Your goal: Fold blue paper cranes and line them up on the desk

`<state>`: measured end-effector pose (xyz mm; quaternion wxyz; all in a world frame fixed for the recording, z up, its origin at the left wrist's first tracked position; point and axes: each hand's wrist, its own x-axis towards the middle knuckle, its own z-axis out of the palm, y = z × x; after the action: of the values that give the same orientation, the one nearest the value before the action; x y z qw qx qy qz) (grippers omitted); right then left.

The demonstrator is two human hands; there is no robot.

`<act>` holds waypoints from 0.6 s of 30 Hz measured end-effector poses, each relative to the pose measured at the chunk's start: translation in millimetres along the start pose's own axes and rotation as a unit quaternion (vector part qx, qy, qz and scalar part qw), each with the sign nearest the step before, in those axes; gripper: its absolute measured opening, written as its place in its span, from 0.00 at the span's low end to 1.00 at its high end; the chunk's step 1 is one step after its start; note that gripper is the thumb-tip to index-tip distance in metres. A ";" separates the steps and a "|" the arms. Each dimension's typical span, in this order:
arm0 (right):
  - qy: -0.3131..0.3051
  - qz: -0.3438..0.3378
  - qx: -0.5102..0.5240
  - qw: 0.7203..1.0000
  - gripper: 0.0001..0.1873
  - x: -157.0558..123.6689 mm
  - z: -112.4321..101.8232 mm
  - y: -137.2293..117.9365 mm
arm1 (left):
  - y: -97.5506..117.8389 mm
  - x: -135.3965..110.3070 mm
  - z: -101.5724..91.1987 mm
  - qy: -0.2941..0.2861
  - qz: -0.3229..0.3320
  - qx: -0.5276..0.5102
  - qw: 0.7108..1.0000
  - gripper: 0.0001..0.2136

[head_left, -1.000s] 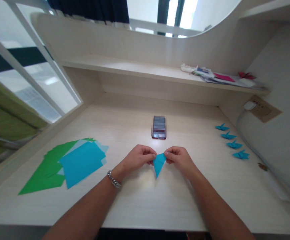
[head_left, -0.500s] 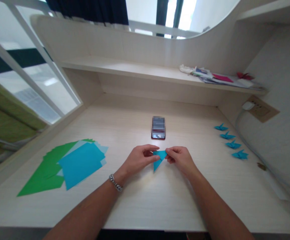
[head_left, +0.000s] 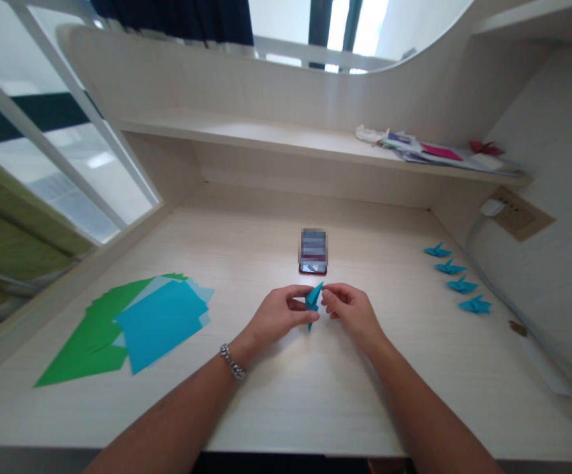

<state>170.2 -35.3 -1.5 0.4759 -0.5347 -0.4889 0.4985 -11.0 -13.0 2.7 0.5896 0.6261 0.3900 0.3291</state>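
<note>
Grip: left hand (head_left: 278, 316) and right hand (head_left: 349, 311) pinched tight on a small folded blue paper figure (head_left: 314, 297).
Figure: upright, over the pale wooden surface (head_left: 315, 388), near a dark phone (head_left: 312, 253).
Right: four folded blue paper cranes (head_left: 462, 286).

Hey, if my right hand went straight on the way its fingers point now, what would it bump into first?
The folded blue paper, pinched at the fingertips of the right hand, and just past it the left hand. The phone lies farther back, probably off that line.

Blue folded paper (head_left: 313, 299), blue and green sheets (head_left: 132, 326), pale wood-grain desk (head_left: 246, 243) — four blue cranes (head_left: 456, 278).
</note>
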 end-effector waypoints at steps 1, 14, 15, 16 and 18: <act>-0.008 -0.004 -0.006 1.000 0.19 -1.1 0.7 -0.4 | 1.3 0.6 -0.5 -0.002 -0.002 -0.027 1.000 0.24; -0.064 0.000 -0.026 0.998 0.15 -2.1 2.4 0.4 | -1.1 3.1 -2.2 0.007 -0.009 -0.098 0.995 0.25; -0.056 -0.008 -0.037 0.998 0.14 -2.5 2.5 0.8 | -1.1 3.0 -1.9 0.008 -0.005 -0.092 0.996 0.24; -0.043 -0.021 -0.053 0.997 0.13 -3.1 2.8 1.2 | -1.2 2.7 -1.2 0.011 0.001 -0.083 0.996 0.23; -0.011 -0.055 -0.100 0.993 0.11 -4.6 4.5 1.6 | -1.5 1.3 1.5 0.023 0.015 -0.054 0.998 0.23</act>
<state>165.7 -39.9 -3.0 0.4415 -0.5463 -0.5702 0.4261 -9.3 -12.6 1.0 0.6086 0.5912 0.3757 0.3727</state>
